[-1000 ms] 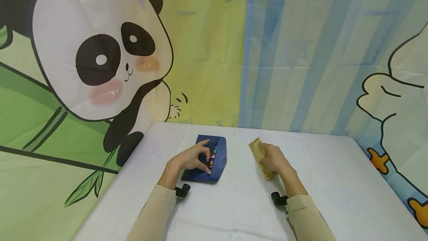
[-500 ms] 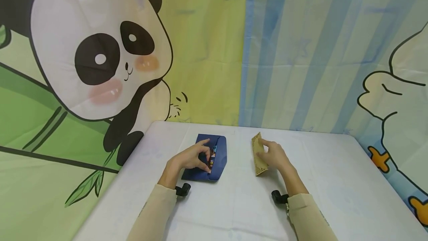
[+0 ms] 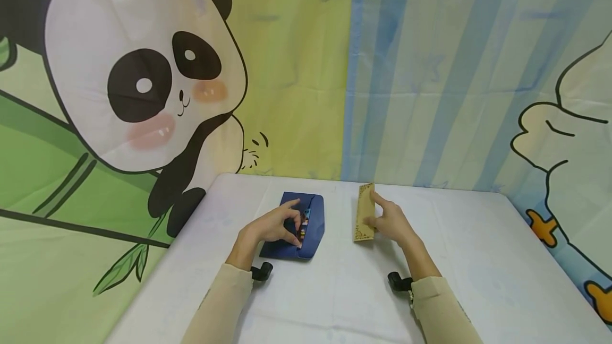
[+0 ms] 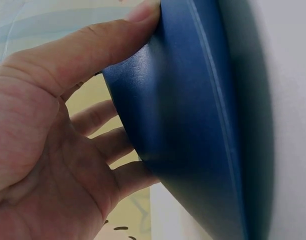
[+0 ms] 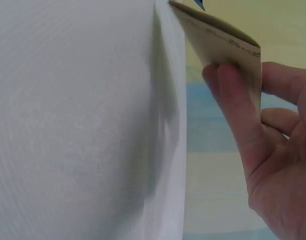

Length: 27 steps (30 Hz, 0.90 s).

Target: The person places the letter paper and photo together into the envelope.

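Note:
A dark blue envelope [image 3: 314, 235] lies left of centre on the white table, its flap turned to the right. My left hand [image 3: 273, 226] grips the envelope's front edge, thumb on one side, and bows it open. Colourful printing [image 3: 303, 224] shows inside the mouth. In the left wrist view the thumb presses on the bowed blue envelope [image 4: 183, 110] while other fingers reach behind it. To the right, my right hand [image 3: 393, 221] pinches a folded tan sheet of paper [image 3: 363, 214] with a brown ornamental border. The right wrist view shows this folded paper [image 5: 218, 42] raised off the table.
The white table [image 3: 334, 296] reaches back to a cloth backdrop with a printed panda [image 3: 143, 94] and blue stripes. Black wrist cameras [image 3: 399, 283] sit on both wrists, below the beige sleeves.
My right hand has turned the folded paper from a slant to nearly upright in the view and lifted it slightly, moving it a little left. The left hand and envelope stay put.

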Each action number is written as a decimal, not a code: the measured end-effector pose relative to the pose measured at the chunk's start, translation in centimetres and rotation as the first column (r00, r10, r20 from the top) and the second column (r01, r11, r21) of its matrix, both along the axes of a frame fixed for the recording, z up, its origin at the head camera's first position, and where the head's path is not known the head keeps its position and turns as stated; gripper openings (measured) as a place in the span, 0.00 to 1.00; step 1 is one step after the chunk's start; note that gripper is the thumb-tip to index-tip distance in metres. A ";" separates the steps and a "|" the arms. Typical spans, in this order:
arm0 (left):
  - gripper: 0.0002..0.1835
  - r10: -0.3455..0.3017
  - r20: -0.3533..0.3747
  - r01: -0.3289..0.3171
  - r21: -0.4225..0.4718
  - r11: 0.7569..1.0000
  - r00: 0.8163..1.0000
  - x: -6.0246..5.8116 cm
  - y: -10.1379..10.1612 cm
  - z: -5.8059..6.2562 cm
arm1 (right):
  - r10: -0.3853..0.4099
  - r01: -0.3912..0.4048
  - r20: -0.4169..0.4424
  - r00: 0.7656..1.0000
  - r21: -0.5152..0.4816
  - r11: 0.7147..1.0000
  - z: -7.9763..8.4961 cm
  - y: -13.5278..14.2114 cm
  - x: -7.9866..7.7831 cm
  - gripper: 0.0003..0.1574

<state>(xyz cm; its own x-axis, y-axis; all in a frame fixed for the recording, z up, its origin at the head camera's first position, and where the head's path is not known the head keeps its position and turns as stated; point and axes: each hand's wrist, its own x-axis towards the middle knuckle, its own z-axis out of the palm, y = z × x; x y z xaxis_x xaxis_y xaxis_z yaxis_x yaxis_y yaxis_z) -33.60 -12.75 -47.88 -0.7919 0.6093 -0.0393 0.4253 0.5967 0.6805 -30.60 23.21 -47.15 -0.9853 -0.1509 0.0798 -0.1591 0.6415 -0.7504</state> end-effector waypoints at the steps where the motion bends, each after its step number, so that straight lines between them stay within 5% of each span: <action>1: 0.21 0.001 -0.001 -0.001 -0.001 1.000 1.000 0.0 0.0 0.0 | 0.002 -0.002 0.000 1.000 -0.010 1.000 0.0 0.0 0.0 0.50; 12: 0.21 -0.001 -0.004 0.001 0.000 1.000 1.000 0.0 0.0 0.0 | 0.055 -0.043 0.065 0.996 -0.166 0.985 0.0 -0.1 0.1 0.51; 27: 0.21 -0.009 -0.024 0.008 -0.017 1.000 1.000 0.0 0.0 0.1 | 0.083 -0.061 0.088 0.993 -0.219 0.974 0.0 -1.1 0.4 0.53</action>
